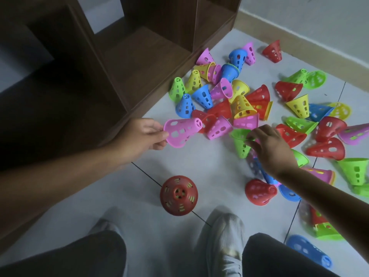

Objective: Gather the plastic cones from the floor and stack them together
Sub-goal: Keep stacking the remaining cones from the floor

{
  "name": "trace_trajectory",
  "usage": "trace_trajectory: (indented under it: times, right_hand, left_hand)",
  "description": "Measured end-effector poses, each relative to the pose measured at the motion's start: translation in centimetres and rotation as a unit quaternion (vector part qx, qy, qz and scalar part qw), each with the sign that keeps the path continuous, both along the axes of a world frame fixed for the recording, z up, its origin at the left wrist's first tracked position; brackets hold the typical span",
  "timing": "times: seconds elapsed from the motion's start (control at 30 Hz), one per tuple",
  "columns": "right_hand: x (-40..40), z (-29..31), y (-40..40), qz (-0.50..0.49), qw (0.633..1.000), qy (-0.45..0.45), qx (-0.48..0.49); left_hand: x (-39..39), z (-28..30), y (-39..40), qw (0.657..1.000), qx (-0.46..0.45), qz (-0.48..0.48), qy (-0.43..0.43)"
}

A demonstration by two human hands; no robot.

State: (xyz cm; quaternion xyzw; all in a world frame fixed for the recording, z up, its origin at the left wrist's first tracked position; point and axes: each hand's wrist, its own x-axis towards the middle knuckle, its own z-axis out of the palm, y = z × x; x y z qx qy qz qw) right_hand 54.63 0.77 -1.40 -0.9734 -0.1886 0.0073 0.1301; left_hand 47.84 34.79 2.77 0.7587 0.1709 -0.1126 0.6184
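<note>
While the left hand holds a pink cone by its wide rim, thumb and fingers pinched on the edge and the cone lying sideways above the floor, the right hand curls its fingers round the rim of a green cone at the near edge of the scattered cones. A red stack stands upright on the floor, just ahead of the person's shoes. Beside the pile's left edge runs a dark wooden shelf unit.

White tiled floor strewn with scattered plastic cones.
</note>
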Motion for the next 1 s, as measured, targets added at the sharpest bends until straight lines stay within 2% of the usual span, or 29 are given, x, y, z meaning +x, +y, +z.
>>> trace_trajectory:
  times: [0.3,0.43,0.73,1.0]
  right_hand:
    - [-3.9,8.4,1.7,-0.077,0.981,0.008,0.181]
    - [-5.9,13.2,3.1,-0.072,0.974,0.01,0.215]
    - [-9.3,20.4,5.5,-0.06,0.936,0.137,0.319]
    - [-12.3,21.6,6.6,-0.107,0.908,0.292,0.281]
  left_hand:
    - [-3.3,7.9,0.6,0.989,-0.117,-0.083,0.028]
    - [-5.1,9.8,1.0,0.978,-0.156,-0.128,0.046]
    - [-8.8,8.5,-0.3,0.98,-0.103,-0.162,0.055]
    - [-10.8,5.4,-0.8,0.988,-0.048,-0.137,0.056]
